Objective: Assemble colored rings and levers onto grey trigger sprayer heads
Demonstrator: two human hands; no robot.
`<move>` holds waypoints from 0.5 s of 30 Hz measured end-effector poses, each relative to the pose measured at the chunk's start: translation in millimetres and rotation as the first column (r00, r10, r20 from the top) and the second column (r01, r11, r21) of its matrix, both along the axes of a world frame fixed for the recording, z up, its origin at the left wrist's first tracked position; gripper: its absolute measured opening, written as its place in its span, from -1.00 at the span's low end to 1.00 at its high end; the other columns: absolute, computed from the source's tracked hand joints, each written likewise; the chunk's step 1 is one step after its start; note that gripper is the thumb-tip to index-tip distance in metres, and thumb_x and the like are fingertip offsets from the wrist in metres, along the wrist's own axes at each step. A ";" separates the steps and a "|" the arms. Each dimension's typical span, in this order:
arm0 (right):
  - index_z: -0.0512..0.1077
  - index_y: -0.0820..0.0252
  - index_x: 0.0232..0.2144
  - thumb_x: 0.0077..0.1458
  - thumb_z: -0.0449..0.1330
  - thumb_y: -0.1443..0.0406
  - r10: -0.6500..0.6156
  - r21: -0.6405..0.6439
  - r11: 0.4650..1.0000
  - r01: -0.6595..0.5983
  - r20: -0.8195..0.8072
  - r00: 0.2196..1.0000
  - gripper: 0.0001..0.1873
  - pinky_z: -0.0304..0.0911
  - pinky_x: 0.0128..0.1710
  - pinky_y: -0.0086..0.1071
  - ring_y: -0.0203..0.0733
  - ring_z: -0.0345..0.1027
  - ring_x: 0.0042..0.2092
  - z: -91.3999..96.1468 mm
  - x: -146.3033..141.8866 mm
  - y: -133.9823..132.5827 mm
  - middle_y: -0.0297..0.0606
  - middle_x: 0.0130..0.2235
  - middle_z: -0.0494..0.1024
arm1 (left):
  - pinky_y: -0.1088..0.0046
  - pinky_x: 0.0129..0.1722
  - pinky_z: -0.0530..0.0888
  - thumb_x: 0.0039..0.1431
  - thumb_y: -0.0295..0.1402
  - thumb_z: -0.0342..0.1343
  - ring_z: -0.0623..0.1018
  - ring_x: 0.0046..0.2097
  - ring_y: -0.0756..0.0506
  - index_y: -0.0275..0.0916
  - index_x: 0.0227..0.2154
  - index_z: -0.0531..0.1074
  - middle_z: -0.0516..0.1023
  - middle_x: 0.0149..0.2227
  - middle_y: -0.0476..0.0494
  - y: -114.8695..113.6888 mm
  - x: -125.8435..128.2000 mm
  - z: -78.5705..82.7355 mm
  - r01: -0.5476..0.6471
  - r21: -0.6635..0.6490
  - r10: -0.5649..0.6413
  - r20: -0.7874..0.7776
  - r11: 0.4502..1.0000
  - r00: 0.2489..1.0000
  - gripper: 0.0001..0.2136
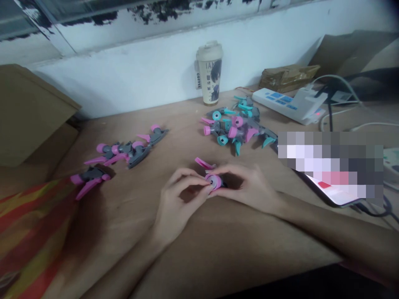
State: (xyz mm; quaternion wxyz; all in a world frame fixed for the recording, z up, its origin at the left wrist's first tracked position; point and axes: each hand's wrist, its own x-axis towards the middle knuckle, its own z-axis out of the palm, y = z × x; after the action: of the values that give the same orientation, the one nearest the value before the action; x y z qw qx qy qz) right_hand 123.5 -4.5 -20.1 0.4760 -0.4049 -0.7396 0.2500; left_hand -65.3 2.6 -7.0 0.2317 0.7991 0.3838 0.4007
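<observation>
A pink and grey trigger spray head is held low over the table, its round collar end turned toward the left. My right hand is closed around it, thumb below and fingers above. A pink trigger lever sticks out up and left beyond the fingers. My left hand is closed in a pinch, thumb and fingertips touching the middle of the collar's opening. Whatever lies between those fingertips is too small to make out. The grey body of the spray head is mostly hidden behind my right fingers.
Pink and grey spray heads lie at left; a teal and pink pile lies behind my hands. Further back stand a lidded cup and a power strip. A phone lies right. Striped red-yellow fabric covers the left edge.
</observation>
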 end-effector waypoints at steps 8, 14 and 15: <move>0.48 0.12 -0.24 -0.05 0.31 0.25 -0.001 0.091 0.996 -0.005 0.067 0.998 -0.74 0.36 -0.15 -0.39 -0.24 0.47 -0.19 -1.7 -2.3 -2.4 -0.32 -0.23 0.58 | 0.49 -0.33 0.48 0.05 -0.35 0.20 0.49 -0.27 -0.01 -0.18 -0.39 0.48 0.38 -0.28 -0.06 0.6 0.6 -1.7 0.022 -0.208 -0.011 0.055 0.978 0.998 -0.94; 0.48 0.11 -0.23 -0.07 0.32 0.26 -0.012 0.077 0.997 0.008 0.059 0.998 -0.72 0.36 -0.16 -0.39 -0.24 0.47 -0.20 -2.2 -4.0 -4.7 -0.34 -0.24 0.58 | 0.51 -0.38 0.45 0.07 -0.35 0.19 0.49 -0.29 0.00 -0.14 -0.33 0.50 0.41 -0.29 -0.06 4.8 -2.9 -0.3 0.033 -0.220 -0.035 -0.006 0.975 0.999 -0.92; 0.48 0.11 -0.23 -0.06 0.32 0.25 -0.010 0.075 0.997 0.005 0.060 0.998 -0.72 0.36 -0.16 -0.39 -0.24 0.47 -0.20 -2.5 -4.0 -4.8 -0.34 -0.24 0.58 | 0.53 -0.40 0.44 0.07 -0.35 0.19 0.48 -0.30 0.00 -0.13 -0.33 0.51 0.41 -0.29 -0.05 5.8 -4.0 0.2 0.042 -0.219 -0.049 -0.025 0.975 0.999 -0.91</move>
State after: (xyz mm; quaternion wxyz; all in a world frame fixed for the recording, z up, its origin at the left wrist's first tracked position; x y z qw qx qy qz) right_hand 119.5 -9.3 -22.6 0.4694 -0.3969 -0.7608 0.2082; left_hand -69.2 8.4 -6.8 0.3215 0.7832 0.4105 0.3386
